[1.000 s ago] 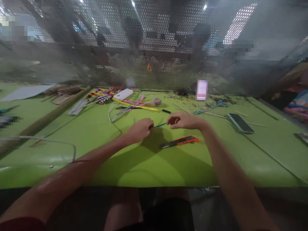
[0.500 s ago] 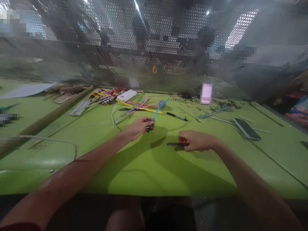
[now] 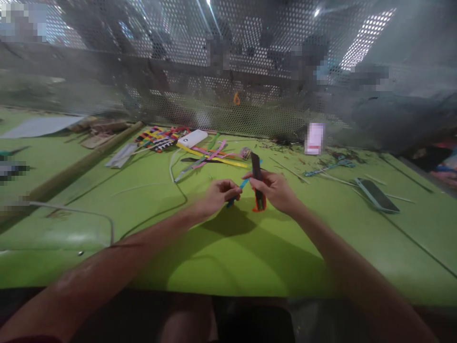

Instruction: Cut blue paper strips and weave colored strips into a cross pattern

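Observation:
My left hand [image 3: 224, 194] pinches a narrow blue strip [image 3: 244, 183] between thumb and fingers. A short end of the strip hangs below the fingers, and its other end runs up towards my right hand. Closed around a dark-bladed knife [image 3: 256, 166] with an orange-edged handle is my right hand [image 3: 273, 188]. The knife stands nearly upright, its dark blade pointing up, right beside the strip. Whether the blade touches the strip I cannot tell. Both hands are close together above the green table [image 3: 214, 262].
Crossed coloured strips [image 3: 210, 155] lie beyond my hands, near a white power bank [image 3: 193, 138] and a woven colourful piece [image 3: 160, 138]. A phone [image 3: 378, 195] lies at the right. A bamboo pole [image 3: 85, 157] crosses the left side. A perforated metal screen [image 3: 228, 76] stands behind.
My right hand has moved up and left to the blue strip, turning the knife from level to nearly upright. My left hand has shifted slightly right and tilted the strip lower.

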Available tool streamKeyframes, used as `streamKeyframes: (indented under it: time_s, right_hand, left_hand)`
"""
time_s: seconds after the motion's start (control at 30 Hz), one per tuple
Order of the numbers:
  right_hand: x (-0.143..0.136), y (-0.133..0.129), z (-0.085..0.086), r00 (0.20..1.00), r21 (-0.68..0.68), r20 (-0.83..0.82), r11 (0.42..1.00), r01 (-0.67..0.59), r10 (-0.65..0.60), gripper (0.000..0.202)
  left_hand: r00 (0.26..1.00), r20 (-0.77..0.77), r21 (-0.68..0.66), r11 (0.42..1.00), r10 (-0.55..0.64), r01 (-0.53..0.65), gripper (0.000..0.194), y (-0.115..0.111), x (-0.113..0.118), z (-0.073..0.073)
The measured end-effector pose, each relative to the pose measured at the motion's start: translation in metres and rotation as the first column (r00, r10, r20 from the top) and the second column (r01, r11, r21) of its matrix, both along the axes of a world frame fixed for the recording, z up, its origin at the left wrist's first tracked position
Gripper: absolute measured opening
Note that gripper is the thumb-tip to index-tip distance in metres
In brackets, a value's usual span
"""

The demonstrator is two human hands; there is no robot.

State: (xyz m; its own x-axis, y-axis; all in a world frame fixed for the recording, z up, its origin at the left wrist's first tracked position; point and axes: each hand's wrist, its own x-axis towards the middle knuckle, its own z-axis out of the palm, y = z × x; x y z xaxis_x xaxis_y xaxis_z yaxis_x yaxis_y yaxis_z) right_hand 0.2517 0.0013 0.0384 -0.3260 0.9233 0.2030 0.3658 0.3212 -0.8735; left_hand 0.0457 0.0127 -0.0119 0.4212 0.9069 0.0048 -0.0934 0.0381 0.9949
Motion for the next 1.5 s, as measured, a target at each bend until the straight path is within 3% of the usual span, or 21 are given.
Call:
streamKeyframes:
  time_s: [0.2,0.3,0.4,0.5,0.67,0.8,0.93,1.03,1.13,1.27,1.5]
  right_hand:
    - [0.001,-0.004,-0.013,0.998,-0.046,-0.027,0.997,0.063,-0.064,0.035]
    - [0.001,-0.005,-0.017,0.993,0.114,0.032,0.988,0.108,-0.112,0.029]
    - [0.001,-0.005,-0.023,0.989,0.37,0.105,0.927,0.061,-0.107,0.023]
    - [0.003,-0.003,-0.032,0.98,0.537,0.19,0.842,-0.049,-0.064,0.024]
    - [0.005,-0.001,-0.043,0.964,0.601,0.247,0.796,-0.071,-0.1,0.026]
    - [0.007,-0.003,-0.041,0.966,0.631,0.214,0.775,-0.022,-0.147,0.025]
    - [0.007,-0.009,-0.038,0.971,0.735,0.118,0.676,0.056,-0.209,0.022]
    - [0.003,-0.016,-0.036,0.97,0.77,0.013,0.621,0.145,-0.241,0.025]
    - [-0.001,-0.024,-0.032,0.971,0.768,-0.029,0.616,0.172,-0.236,0.032]
    - [-0.004,-0.032,-0.026,0.971,0.762,-0.062,0.618,0.196,-0.232,0.032]
    - [-0.008,-0.034,-0.022,0.977,0.729,-0.103,0.654,0.202,-0.187,0.029]
  left_hand:
    - [0.995,-0.053,0.066,0.994,-0.087,0.091,0.037,-0.004,0.002,-0.003]
    - [0.988,-0.094,0.08,0.989,-0.119,0.126,0.036,-0.004,0.0,-0.004]
    - [0.974,-0.16,0.106,0.978,-0.159,0.177,0.037,-0.004,-0.002,-0.003]
    - [0.964,-0.188,0.132,0.967,-0.189,0.216,0.041,-0.007,-0.003,0.001]
    - [0.983,-0.105,0.13,0.978,-0.148,0.161,0.043,-0.013,-0.005,0.011]
    - [0.977,-0.111,0.112,0.974,-0.182,0.194,0.041,-0.012,-0.009,0.016]
    - [0.93,-0.229,0.105,0.942,-0.288,0.318,0.04,-0.006,-0.011,0.01]
    - [0.906,-0.309,0.153,0.925,-0.29,0.348,0.04,0.0,-0.014,0.004]
    - [0.893,-0.309,0.182,0.901,-0.327,0.393,0.042,0.005,-0.018,0.006]
    - [0.852,-0.288,0.118,0.866,-0.438,0.485,0.034,0.003,-0.021,0.014]
    - [0.854,-0.238,0.08,0.867,-0.463,0.492,0.025,-0.001,-0.02,0.011]
